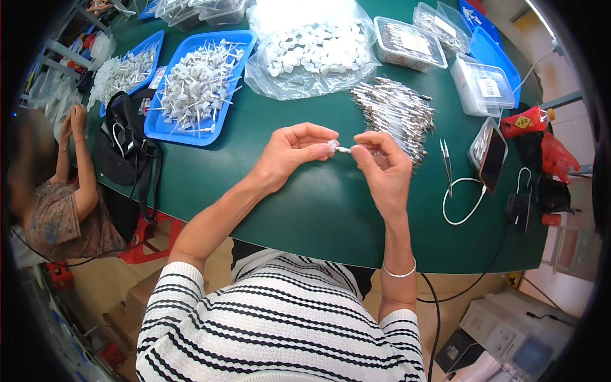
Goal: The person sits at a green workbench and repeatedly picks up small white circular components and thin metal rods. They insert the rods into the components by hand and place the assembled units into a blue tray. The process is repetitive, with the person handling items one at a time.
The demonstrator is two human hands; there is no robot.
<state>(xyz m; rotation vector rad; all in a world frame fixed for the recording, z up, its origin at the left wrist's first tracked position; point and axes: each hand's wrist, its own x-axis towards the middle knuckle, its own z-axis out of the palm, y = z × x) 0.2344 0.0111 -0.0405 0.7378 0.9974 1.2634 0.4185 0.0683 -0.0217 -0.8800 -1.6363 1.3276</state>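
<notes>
White caps are held in the clear plastic bag (270,88), which is spread open on the green table (305,223). Just left of the bag, a large blue tray (154,129) is heaped with translucent white pieces on thin stems; farther left, a second blue tray (153,58) is filled with similar pieces. Right of the bag, a clear box (412,62) is packed with slender dark pieces, and a white-labelled clear container (474,95) is set farther right. A pile of slender metallic rods (391,114) is laid loose, just nearer the wearer than the bag's right edge.

Nearer the wearer than the bag, a small whitish stemmed piece (343,150) is held above the table between both hands. Its bulkier end is pinched by the left hand (287,153), thumb level and fingers curved over; its thin end is gripped by the right hand's (386,164) thumb and bent fingers. Both forearms are angled inward.
</notes>
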